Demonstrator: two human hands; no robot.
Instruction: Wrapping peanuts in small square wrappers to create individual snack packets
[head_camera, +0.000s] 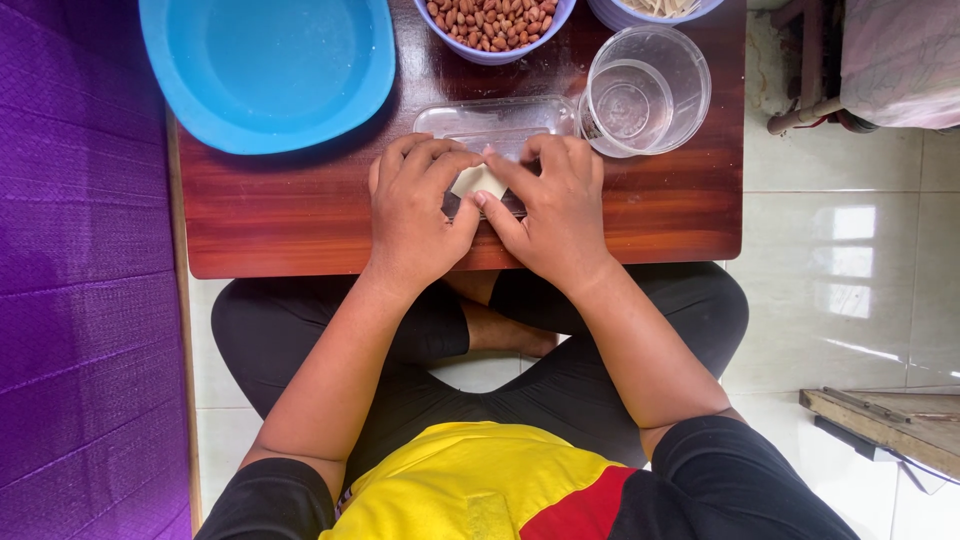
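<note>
A blue basin (268, 68) fills the surface's (300, 225) far left corner. At the near edge's middle, the left hand (415, 215) and right hand (555, 205) each pinch a pale dough square (478, 182), mostly hidden by fingers. Behind lie a clear tray (490, 120), cut-off peanut bowl (495, 25) and clear tub (645, 90).

Blue basin (268, 70); reddish-brown wood-grain table (300, 215); purple quilted mat (85, 270); brown peanuts (492, 20) in lilac bowl (497, 55); clear plastic cup (645, 92); cream-white dough piece (478, 181); yellow-red shirt (480, 485).
</note>
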